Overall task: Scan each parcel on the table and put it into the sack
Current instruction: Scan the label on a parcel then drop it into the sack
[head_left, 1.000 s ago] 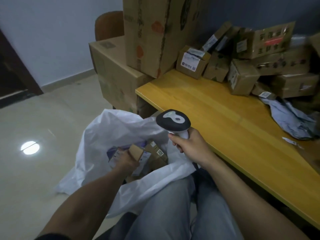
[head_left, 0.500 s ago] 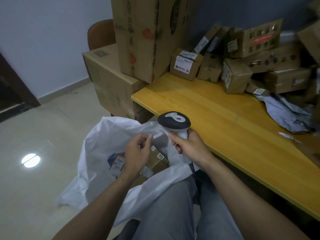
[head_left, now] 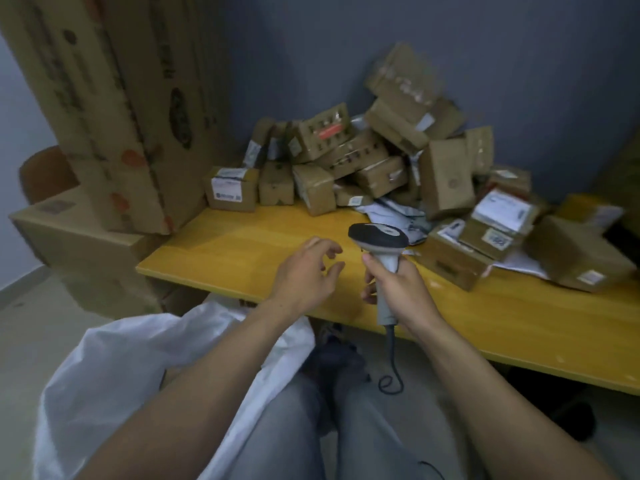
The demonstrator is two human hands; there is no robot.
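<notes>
My right hand (head_left: pixel 398 289) grips the grey handle of a barcode scanner (head_left: pixel 378 239), its dark head raised over the yellow table (head_left: pixel 242 247). My left hand (head_left: pixel 306 275) hovers above the table's near edge, fingers loosely spread, holding nothing. A heap of several brown cardboard parcels (head_left: pixel 363 161) with white labels lies at the back and right of the table. One labelled small box (head_left: pixel 231 188) stands at the heap's left end. The white sack (head_left: pixel 138 368) sits on the floor at lower left, beside my knees; its inside is hidden.
A tall cardboard box (head_left: pixel 114 109) stands on a wider carton (head_left: pixel 72 244) left of the table. Grey plastic mailers (head_left: pixel 394 211) lie among the parcels. The scanner's cable (head_left: pixel 391 362) hangs below the table edge. A brown chair back (head_left: pixel 45 171) shows at the far left.
My left hand has left the sack and risen over the table edge, empty. The view has swung up and right toward the parcel heap. The scanner stays in my right hand.
</notes>
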